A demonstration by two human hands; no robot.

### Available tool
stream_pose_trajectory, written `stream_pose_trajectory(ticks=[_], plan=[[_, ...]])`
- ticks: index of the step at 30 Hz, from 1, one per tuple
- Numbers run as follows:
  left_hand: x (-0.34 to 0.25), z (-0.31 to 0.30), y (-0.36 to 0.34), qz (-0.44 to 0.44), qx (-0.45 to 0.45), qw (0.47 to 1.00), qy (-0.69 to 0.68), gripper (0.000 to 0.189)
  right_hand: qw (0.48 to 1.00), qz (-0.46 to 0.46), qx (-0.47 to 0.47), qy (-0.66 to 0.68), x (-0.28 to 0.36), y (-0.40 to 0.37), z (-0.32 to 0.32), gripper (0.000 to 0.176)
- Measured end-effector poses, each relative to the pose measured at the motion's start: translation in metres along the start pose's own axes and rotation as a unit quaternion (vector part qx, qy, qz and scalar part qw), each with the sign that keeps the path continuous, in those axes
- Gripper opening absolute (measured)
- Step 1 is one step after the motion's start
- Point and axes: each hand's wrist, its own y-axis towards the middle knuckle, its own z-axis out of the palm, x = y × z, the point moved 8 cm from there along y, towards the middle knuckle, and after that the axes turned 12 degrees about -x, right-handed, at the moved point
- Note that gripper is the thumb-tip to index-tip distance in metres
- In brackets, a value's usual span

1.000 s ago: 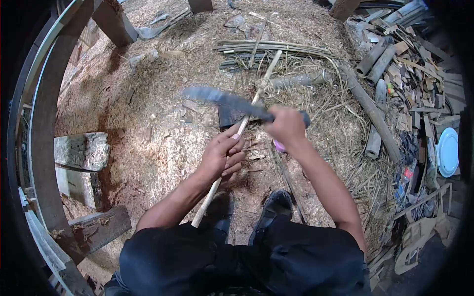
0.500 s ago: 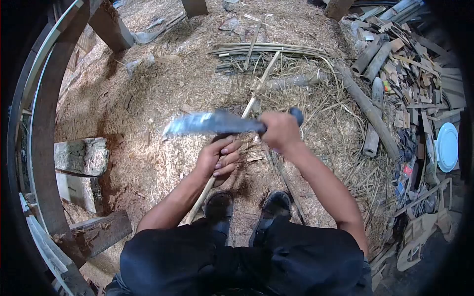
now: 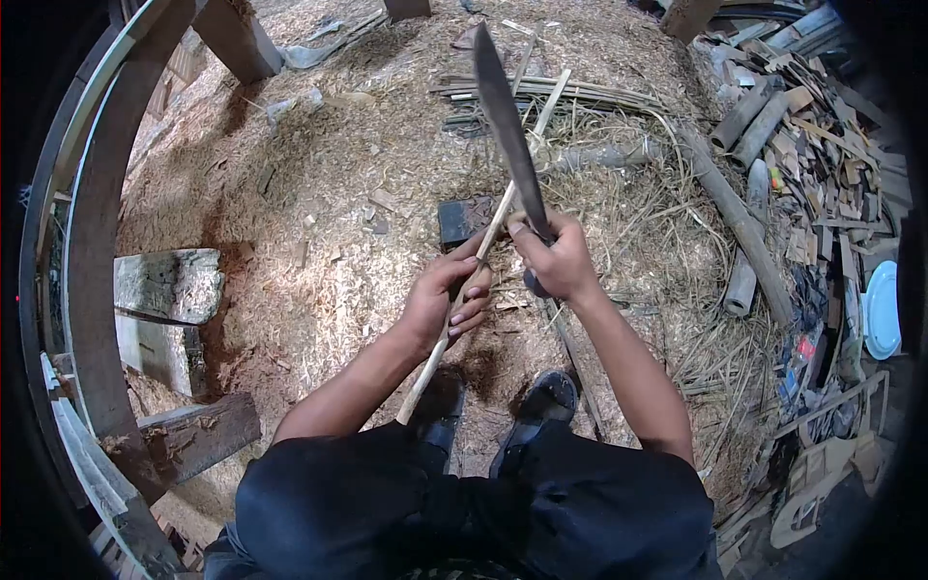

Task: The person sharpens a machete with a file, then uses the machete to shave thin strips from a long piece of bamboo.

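My left hand (image 3: 443, 298) is closed around a long, pale bamboo strip (image 3: 425, 375). The strip slants from near my left knee up past both hands toward the bundle on the ground. A machete (image 3: 505, 114) with a broad dark blade is gripped in my right hand (image 3: 561, 259), its tip pointing up and slightly left. The blade stands just right of the strip, and my right thumb and forefinger are right at the strip. Beyond my left hand lies a dark block (image 3: 464, 220) on the ground, partly behind the strip.
Wood shavings (image 3: 319, 217) cover the ground. A bundle of thin strips (image 3: 599, 94) lies ahead, with a long pole (image 3: 739, 227) at right. Scrap wood (image 3: 822, 184) and a light blue plastic lid (image 3: 881, 309) are farther right. Timber blocks (image 3: 164, 285) sit left.
The machete has swung from lying sideways across the strip to pointing upward. My right hand has turned and come closer to the strip; the dark block now shows.
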Motion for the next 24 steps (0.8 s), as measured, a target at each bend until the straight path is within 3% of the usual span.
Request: stream_pose_trajectory(ticks=[9, 24], plan=[[0.003, -0.005, -0.005, 0.024, -0.019, 0.991, 0.127, 0.062, 0.999, -0.016, -0.029, 0.000, 0.014, 0.005, -0.005, 0.024], [0.004, -0.010, -0.005, 0.021, -0.008, 0.994, 0.108, 0.060, 0.998, 0.050, 0.005, 0.021, 0.009, -0.007, 0.005, 0.023]])
